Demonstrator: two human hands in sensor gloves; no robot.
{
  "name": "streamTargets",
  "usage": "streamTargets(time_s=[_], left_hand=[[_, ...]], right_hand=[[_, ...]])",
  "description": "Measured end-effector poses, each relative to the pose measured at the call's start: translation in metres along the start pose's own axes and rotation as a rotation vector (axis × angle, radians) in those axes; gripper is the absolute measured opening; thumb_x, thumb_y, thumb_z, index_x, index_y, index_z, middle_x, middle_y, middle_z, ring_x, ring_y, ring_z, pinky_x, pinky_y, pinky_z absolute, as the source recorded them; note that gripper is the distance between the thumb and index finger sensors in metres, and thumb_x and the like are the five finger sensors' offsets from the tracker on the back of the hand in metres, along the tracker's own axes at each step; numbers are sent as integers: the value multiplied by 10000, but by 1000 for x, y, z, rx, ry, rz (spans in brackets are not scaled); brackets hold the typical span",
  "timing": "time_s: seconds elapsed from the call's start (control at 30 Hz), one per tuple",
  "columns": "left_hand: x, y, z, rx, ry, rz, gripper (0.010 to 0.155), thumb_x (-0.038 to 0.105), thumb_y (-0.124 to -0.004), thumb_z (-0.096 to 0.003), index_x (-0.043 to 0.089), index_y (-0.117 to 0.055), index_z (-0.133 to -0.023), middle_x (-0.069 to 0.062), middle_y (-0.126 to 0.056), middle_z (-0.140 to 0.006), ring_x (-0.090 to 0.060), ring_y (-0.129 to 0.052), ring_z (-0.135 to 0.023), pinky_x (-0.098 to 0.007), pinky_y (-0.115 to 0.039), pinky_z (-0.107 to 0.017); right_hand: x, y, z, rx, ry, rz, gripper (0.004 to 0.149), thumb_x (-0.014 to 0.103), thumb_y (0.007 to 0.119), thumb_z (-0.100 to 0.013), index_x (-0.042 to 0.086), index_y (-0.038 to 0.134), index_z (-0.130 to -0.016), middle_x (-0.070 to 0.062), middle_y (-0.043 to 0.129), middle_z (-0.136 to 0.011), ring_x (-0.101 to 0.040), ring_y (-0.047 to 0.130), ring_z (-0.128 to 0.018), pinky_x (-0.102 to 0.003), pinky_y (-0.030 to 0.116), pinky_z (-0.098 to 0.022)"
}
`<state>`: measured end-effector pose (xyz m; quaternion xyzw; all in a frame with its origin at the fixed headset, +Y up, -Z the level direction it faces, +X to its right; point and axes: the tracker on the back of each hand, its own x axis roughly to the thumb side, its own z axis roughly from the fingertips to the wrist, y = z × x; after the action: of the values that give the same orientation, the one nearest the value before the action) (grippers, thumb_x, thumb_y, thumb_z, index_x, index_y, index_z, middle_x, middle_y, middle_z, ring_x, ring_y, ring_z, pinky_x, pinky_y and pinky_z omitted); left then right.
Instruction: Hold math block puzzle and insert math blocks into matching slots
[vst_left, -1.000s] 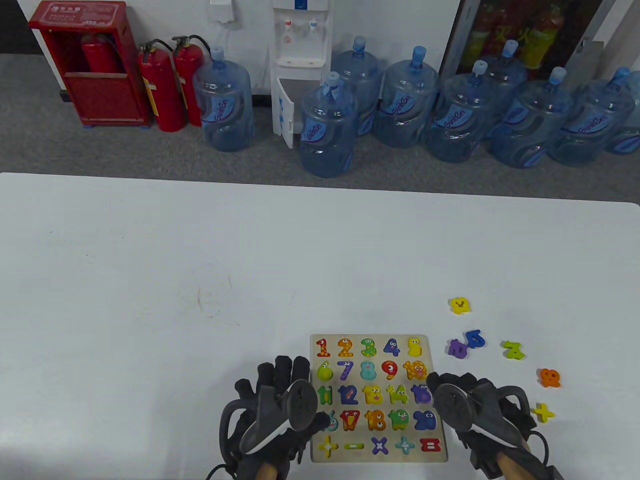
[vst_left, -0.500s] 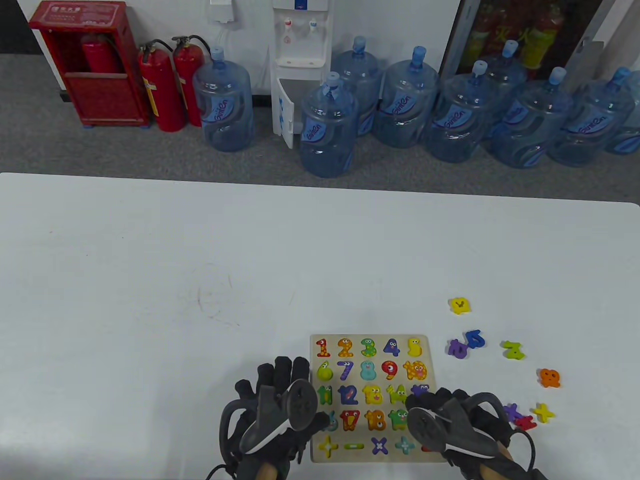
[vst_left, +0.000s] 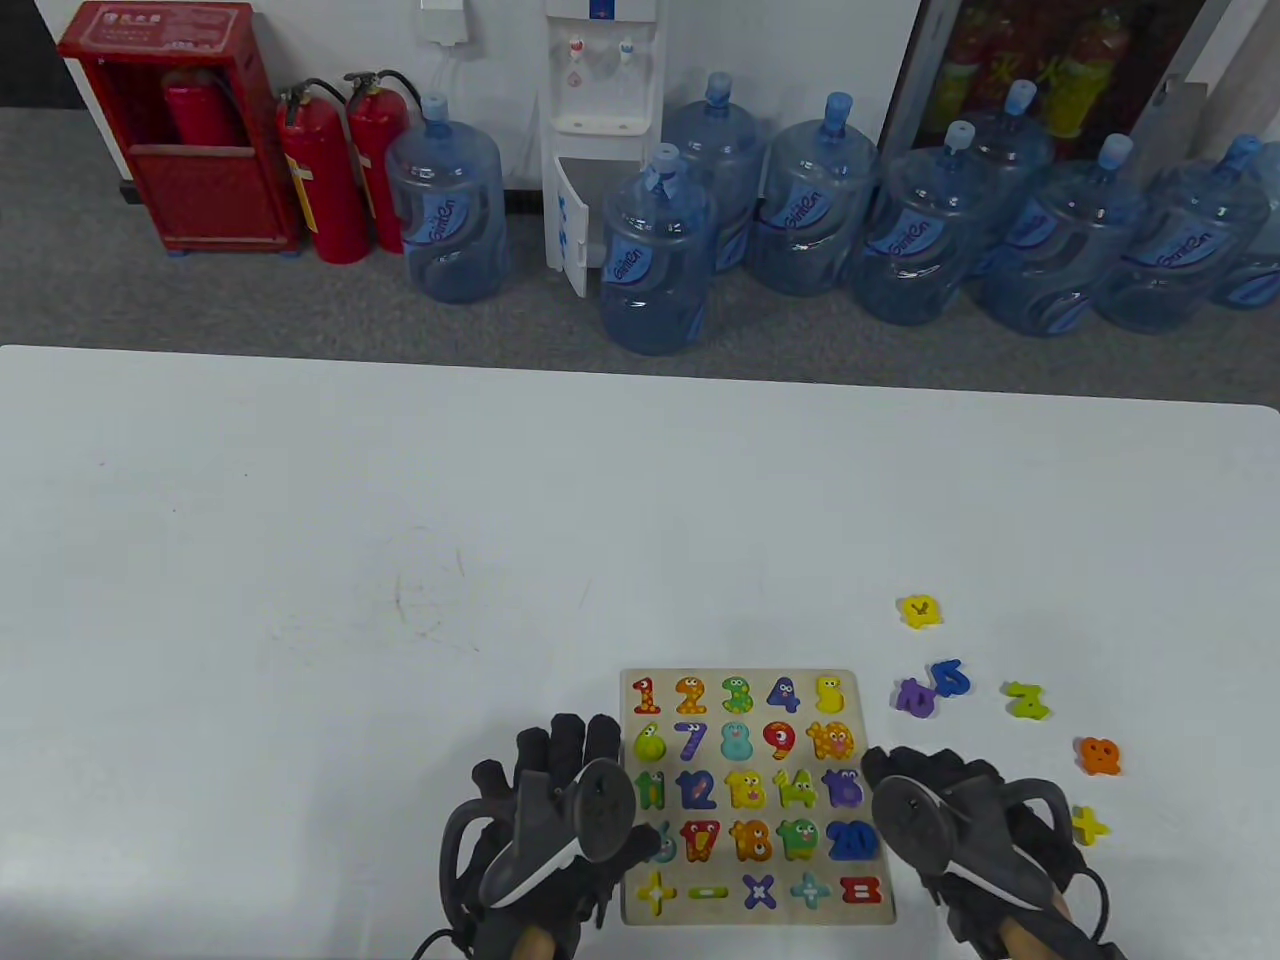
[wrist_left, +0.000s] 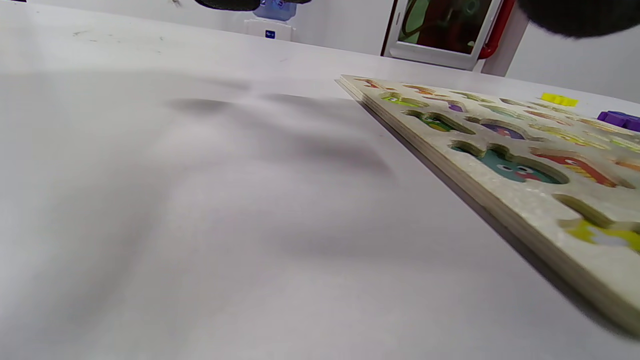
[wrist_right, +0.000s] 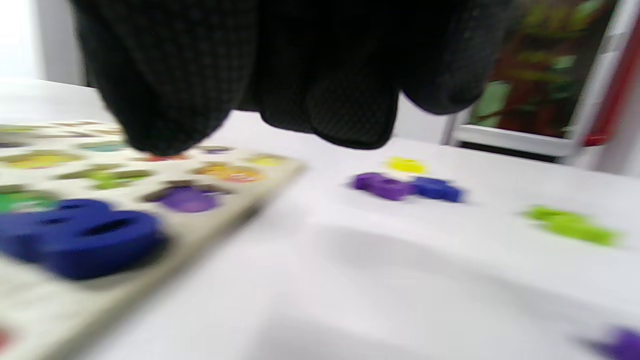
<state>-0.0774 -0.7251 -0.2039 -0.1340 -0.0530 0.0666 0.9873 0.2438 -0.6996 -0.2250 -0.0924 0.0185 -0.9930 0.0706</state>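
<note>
White table (vst_left: 300, 560), flanking hands beside puzzle (vst_left: 740, 682)

The puzzle board (wrist_left: 505, 197) looks like pale layered wood, the bench (vst_left: 400, 520) smooth matt white, the hands' gloves (wrist_right: 165, 75) black knitted cloth.

Puzzle board (vst_left: 757, 680) at the frame's bottom centre, on the table (vst_left: 400, 560).
Left hand (vst_left: 560, 810) sat at the board's left edge, right hand (vst_left: 960, 820) at its right; loose blocks (vst_left: 1023, 699) lay scattered right of the board.
</note>
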Motion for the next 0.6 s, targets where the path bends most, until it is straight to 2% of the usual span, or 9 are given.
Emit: streamTargets(time_s=[0.07, 0.13, 0.27, 0.43, 0.6], left_hand=[[0, 0, 0, -3, -1, 2, 949, 681, -679, -333, 290, -248, -1083, -55, -263, -1150, -457, -370, -1103, -779, -428, -701], [0, 0, 0, -5, 0, 2, 947, 682, -677, -333, 292, -248, -1082, -54, -264, -1150, -456, -370, -1103, -777, -428, -703], [0, 0, 0, -8, -1, 6, 948, 681, -678, -334, 291, -247, -1083, -54, -264, -1150, -457, -369, -1102, -778, -428, -702], [0, 0, 0, -9, -2, 9, 948, 681, -677, -334, 291, -246, -1083, -54, -263, -1150, -455, -370, -1103, -777, -428, -703], [0, 0, 0, -19, 1, 6, 948, 681, -677, -334, 291, -245, -1083, -55, -262, -1150, -457, -369, -1103, -777, -427, -703]], right_hand=[[-18, 2, -2, 20, 111, 40, 646, 334, 881, -215, 277, 778, -850, -19, 813, -883, -219, 916, -712, -409, 788, -534], [-36, 7, -4, 97, 219, 78, 671, 337, 883, -215, 269, 756, -870, -32, 787, -907, -241, 907, -733, -418, 786, -537], [-61, 23, -7, 239, 295, 40, 694, 318, 899, -205, 266, 747, -879, -52, 743, -942, -290, 866, -792, -451, 768, -560], [-75, 29, -4, 341, 476, 158, 787, 346, 915, -178, 245, 681, -922, -94, 696, -968, -379, 855, -810, -480, 787, -537], [-80, 45, -10, 402, 475, 115, 725, 331, 917, -187, 255, 738, -886, -52, 809, -896, -319, 900, -738, -442, 792, -517]])
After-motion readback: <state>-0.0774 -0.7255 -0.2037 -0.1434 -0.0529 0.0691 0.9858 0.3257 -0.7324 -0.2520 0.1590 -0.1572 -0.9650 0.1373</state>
